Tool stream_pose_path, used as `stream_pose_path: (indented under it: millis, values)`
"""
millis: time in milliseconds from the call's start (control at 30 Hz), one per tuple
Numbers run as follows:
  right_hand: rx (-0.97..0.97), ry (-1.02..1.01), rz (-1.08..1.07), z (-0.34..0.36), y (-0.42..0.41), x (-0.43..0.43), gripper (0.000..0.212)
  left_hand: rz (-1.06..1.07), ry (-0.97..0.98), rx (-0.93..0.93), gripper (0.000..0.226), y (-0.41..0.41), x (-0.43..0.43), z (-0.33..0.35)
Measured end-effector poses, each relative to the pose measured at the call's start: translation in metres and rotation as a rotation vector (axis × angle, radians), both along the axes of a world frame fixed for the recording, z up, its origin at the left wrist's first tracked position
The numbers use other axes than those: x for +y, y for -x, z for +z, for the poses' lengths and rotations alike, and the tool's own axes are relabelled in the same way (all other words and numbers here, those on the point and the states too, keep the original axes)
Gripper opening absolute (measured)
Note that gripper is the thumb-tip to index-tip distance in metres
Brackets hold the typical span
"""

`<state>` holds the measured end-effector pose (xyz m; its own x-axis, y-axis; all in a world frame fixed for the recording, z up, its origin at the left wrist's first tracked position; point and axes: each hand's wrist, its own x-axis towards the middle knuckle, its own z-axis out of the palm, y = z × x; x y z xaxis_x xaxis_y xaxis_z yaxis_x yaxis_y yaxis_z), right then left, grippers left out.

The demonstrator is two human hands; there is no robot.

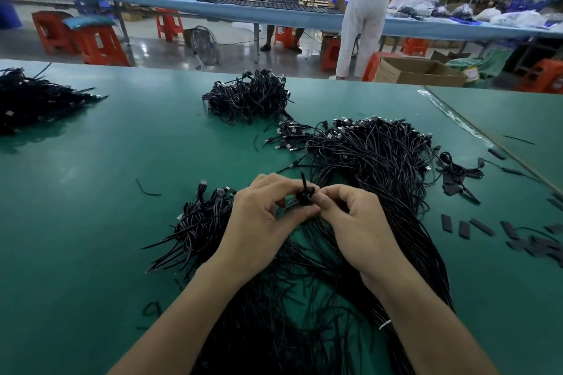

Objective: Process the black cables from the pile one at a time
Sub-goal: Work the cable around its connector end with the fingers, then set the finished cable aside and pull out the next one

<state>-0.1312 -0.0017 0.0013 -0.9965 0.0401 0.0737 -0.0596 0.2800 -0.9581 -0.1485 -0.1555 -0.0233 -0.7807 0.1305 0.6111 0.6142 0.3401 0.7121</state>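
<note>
A big pile of long black cables [374, 161] spreads over the green table [91, 192], from the centre right down to the near edge. My left hand [262, 216] and my right hand [356, 222] meet above it. Both pinch one small coiled black cable [305, 196], whose short tie end sticks up between my fingertips. A smaller heap of bundled black cables [201, 222] lies just left of my left hand, its plugs pointing away from me.
Another cable bundle heap [249, 97] sits at the far middle, and a third [33, 97] at the far left. Short black sleeve pieces [481, 227] lie scattered at the right. A loose wire bit [146, 189] lies left. People work at a blue bench beyond.
</note>
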Motion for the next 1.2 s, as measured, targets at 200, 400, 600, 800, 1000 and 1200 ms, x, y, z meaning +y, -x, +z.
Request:
stream_pose_path:
  millis: [200, 400, 600, 800, 1000, 1200]
  values:
    - [-0.145, 0.257, 0.045, 0.0, 0.002, 0.004, 0.02, 0.12, 0.292, 0.475, 0.02, 0.001, -0.003, -0.012]
    - [-0.245, 0.373, 0.088, 0.004, 0.0, 0.005, 0.022, 0.119, 0.269, 0.52, 0.014, 0.001, -0.004, -0.022]
    - [-0.295, 0.509, 0.093, 0.005, -0.001, 0.003, 0.027, 0.151, 0.31, 0.63, 0.01, 0.002, -0.002, -0.022]
    - [-0.231, 0.488, 0.044, 0.0, -0.001, 0.003, 0.015, 0.076, 0.443, 0.444, 0.022, -0.003, -0.005, -0.024]
    - [-0.138, -0.099, -0.094, -0.022, 0.013, 0.028, 0.014, 0.393, 0.56, 0.265, 0.025, 0.011, -0.025, -0.018]
    - [-0.277, -1.012, -0.091, -0.056, 0.009, 0.05, 0.034, 0.648, 0.884, -0.307, 0.027, 0.015, -0.057, -0.025]
